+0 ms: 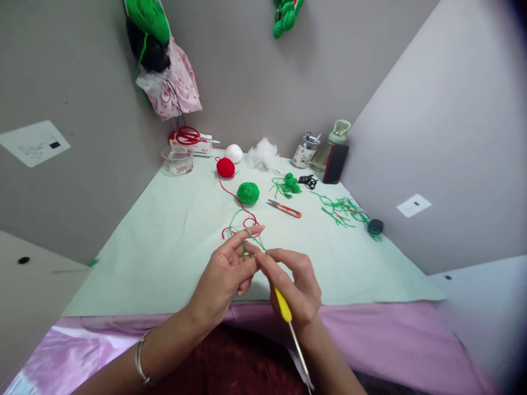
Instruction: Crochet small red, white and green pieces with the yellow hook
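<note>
My right hand [294, 280] is closed round a crochet hook [283, 305] with a yellow grip, whose metal shaft points down toward me. Green yarn [256, 240] runs over the raised index finger of my left hand [230, 266], and that hand's thumb and other fingers pinch together on it. The fingertips of both hands meet over the table's near part; whatever work lies between them is too small to make out. Beyond the hands are a green yarn ball [248, 193] and a red yarn ball [225, 168], with red yarn [251, 220] trailing toward my fingers.
Orange-handled thread snips [285, 208] lie right of the green ball. Behind are small green crocheted pieces [290, 183], white stuffing [263, 154], a white ball [234, 153], a clear tub [178, 161], red scissors [189, 135], a phone [336, 164] and a bottle [324, 153]. Green yarn scraps [343, 211] lie right.
</note>
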The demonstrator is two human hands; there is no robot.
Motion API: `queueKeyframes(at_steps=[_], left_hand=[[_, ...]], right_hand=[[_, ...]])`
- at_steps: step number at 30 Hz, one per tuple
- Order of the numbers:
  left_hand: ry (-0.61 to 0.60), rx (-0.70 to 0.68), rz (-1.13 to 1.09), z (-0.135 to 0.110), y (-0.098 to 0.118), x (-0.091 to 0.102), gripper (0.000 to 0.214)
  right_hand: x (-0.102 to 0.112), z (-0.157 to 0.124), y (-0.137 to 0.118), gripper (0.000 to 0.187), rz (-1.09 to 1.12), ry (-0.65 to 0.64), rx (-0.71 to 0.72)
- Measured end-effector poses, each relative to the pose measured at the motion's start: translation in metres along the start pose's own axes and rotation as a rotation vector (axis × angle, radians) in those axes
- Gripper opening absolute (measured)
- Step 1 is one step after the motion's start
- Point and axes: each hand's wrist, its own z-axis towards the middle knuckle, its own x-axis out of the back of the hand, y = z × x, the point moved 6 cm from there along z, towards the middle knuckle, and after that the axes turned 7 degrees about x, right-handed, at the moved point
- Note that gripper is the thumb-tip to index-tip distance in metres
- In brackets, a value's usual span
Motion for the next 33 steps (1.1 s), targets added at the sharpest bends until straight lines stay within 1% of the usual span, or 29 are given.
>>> queueKeyframes(at_steps=[1,2,3,5,6,7,9,10,12,14,16,19,22,25,28,30,31,33], left_hand=[[-0.03,0.054,-0.052,0.001,-0.001,-0.001,0.06],[-0.055,0.1,-0.098,0.002,-0.002,-0.002,0.058],[-0.069,0.129,-0.133,0.002,-0.002,-0.002,0.054],[-0.074,0.131,-0.163,0.003,0.001,-0.001,0.046],[-0.072,0.116,-0.161,0.003,0.002,-0.001,0.043],[-0.075,0.101,-0.147,0.003,0.003,-0.001,0.041],[-0.075,0.073,-0.105,0.003,0.003,-0.001,0.038],[-0.069,0.061,-0.084,0.003,0.004,-0.001,0.035],[-0.038,0.033,-0.042,0.002,0.005,0.001,0.033],[-0.002,0.002,-0.017,0.002,0.009,0.003,0.033],[0.013,-0.019,-0.009,0.001,0.012,0.003,0.033],[0.015,-0.029,-0.017,0.0,0.014,0.003,0.032],[0.0,-0.012,-0.015,-0.001,0.01,0.003,0.031],[-0.043,0.017,0.016,-0.001,0.005,0.0,0.032],[-0.032,-0.006,0.051,-0.001,0.003,-0.003,0.036],[-0.005,-0.028,0.037,0.0,0.003,-0.003,0.041],[-0.002,-0.027,0.014,0.001,0.003,-0.004,0.043],[-0.036,0.023,-0.052,0.004,-0.001,-0.005,0.045]], right_hand=[[0.001,0.0,0.002,0.041,0.023,0.014,-0.02],[0.002,0.001,0.006,0.038,0.085,0.035,-0.074],[0.003,0.001,0.012,0.032,0.177,0.063,-0.16],[0.004,0.001,0.025,0.026,0.394,0.146,-0.376],[0.004,0.001,0.03,0.025,0.489,0.191,-0.462],[0.003,0.002,0.032,0.025,0.563,0.217,-0.511],[-0.001,0.004,0.033,0.023,0.642,0.205,-0.535],[-0.002,0.005,0.032,0.022,0.644,0.188,-0.531],[-0.001,0.005,0.029,0.022,0.596,0.172,-0.515],[0.003,0.003,0.028,0.022,0.536,0.187,-0.504],[0.007,0.001,0.028,0.022,0.525,0.202,-0.501],[0.007,-0.003,0.032,0.022,0.648,0.252,-0.553],[0.001,-0.005,0.038,0.023,0.785,0.29,-0.62],[-0.005,0.0,0.035,0.021,0.79,0.231,-0.582],[-0.006,0.004,0.029,0.023,0.676,0.179,-0.511],[-0.003,0.005,0.023,0.025,0.516,0.153,-0.431],[-0.001,0.006,0.018,0.027,0.409,0.135,-0.358],[0.002,0.006,0.009,0.032,0.208,0.099,-0.195]])
